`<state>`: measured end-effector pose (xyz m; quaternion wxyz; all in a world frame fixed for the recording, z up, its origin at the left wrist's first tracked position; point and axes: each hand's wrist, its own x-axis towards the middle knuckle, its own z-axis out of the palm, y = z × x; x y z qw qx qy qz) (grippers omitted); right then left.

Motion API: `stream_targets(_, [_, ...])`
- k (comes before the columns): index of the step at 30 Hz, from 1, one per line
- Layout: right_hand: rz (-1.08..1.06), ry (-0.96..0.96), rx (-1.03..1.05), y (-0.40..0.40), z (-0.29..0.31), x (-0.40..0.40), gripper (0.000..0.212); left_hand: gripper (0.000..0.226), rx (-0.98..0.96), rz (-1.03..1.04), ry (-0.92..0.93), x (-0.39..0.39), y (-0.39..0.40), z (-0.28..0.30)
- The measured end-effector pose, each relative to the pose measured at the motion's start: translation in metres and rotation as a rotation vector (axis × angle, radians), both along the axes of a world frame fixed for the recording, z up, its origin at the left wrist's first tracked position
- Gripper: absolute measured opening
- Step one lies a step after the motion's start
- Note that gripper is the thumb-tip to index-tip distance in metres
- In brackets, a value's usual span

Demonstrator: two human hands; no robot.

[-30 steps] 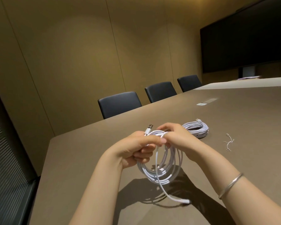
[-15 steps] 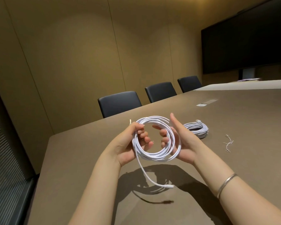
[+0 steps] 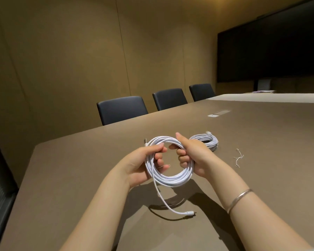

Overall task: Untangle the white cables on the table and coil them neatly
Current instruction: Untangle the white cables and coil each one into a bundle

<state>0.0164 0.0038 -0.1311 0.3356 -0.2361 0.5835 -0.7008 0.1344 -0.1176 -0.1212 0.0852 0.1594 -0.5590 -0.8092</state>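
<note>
- Against half a second ago, the right hand (image 3: pixel 194 156) has closed: its fingers, then spread beside the loops, now curl through the ring of the white cable coil (image 3: pixel 170 176) and grip its right side, thumb pointing up.
- The left hand (image 3: pixel 143 163) has tightened too, thumb pressed over the top left of the coil, fingers curled through the middle from behind.
- The coil now reads as a rounder, more even ring than a second ago, when it hung bunched under both fists.
- Both forearms reach forward from the near edge of the table (image 3: pixel 80 178), holding the coil upright above the tabletop; a bracelet (image 3: pixel 238 199) sits on the right wrist.
- A loose tail drops from the coil's lower left, its plug end (image 3: pixel 188 212) nearest the camera.
- A second coiled cable (image 3: pixel 207 141) lies on the table just behind the right hand.
- Twist ties (image 3: pixel 238 157) lie to the right of that second coil.
</note>
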Motion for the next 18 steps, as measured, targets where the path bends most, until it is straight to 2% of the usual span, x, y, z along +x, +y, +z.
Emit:
stream_targets(2, [0.012, -0.024, 0.005, 0.001, -0.002, -0.004, 0.044, 0.014, 0.053, -0.003, 0.014, -0.006, -0.001, -0.006])
stream_targets(4, [-0.009, -0.04, 0.037, 0.001, -0.004, -0.007, 0.044, 0.023, 0.101, -0.015, 0.022, -0.015, -0.003, -0.014])
stream_targets(8, [-0.147, 0.008, 0.16, 0.001, -0.014, -0.02, 0.049, 0.061, 0.181, -0.005, -0.018, -0.041, -0.001, -0.029])
stream_targets(12, [-0.158, 0.005, 0.182, 0.007, -0.025, -0.039, 0.041, 0.059, 0.031, 0.088, -0.116, -0.07, 0.006, -0.045])
stream_targets(14, [-0.221, 0.196, 0.274, 0.01, -0.032, -0.048, 0.034, 0.056, -0.054, 0.114, -0.144, -0.08, 0.008, -0.053])
stream_targets(17, [-0.437, 0.688, 0.576, 0.017, -0.043, -0.068, 0.028, 0.055, -0.071, 0.152, -0.153, -0.09, 0.008, -0.059])
stream_targets(18, [-0.502, 0.789, 0.675, 0.021, -0.045, -0.074, 0.022, 0.055, -0.06, 0.171, -0.149, -0.091, 0.008, -0.059])
